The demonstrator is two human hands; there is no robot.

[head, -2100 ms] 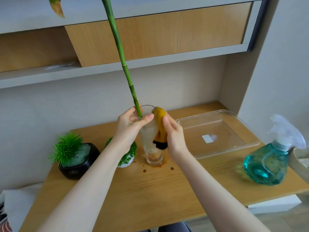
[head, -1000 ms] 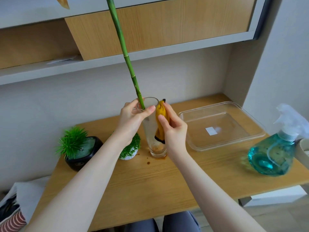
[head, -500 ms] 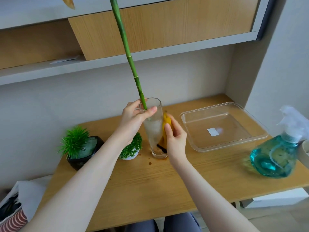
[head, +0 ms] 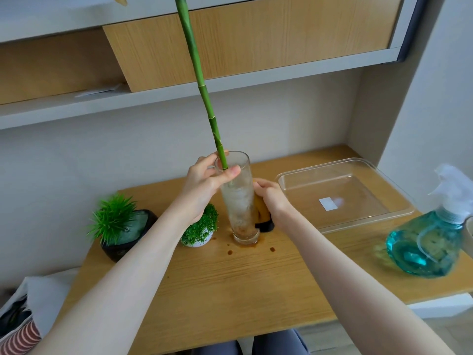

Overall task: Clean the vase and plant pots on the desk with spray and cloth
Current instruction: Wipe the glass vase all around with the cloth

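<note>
Wiping the outside of a tall glass vase (head: pixel 238 198) is the step in hand. The vase stands upright near the middle of the counter (head: pixel 230 285), toward its back edge, its glass cloudy, with brown residue at the bottom and brown drops on the wood around its base. A long green stalk (head: pixel 202 88) rises from it at a slant.

The left hand (head: pixel 204 185) steadies the rim, its grip clamped on the vase with the thumb across the front. The right hand (head: pixel 271 198) has its grip clamped on a yellow cloth (head: pixel 261 213) with a dark edge, pressed against the vase's right side.

Just left of the vase sit a small white pot (head: pixel 201 228) and a dark pot (head: pixel 122 229), both with green plants. A clear tray (head: pixel 343 193) lies toward the back right corner, and a blue spray bottle (head: pixel 427 242) stands at the right edge.

Next, probably, the cloth must work round the remaining glass, then move to the two pots.
</note>
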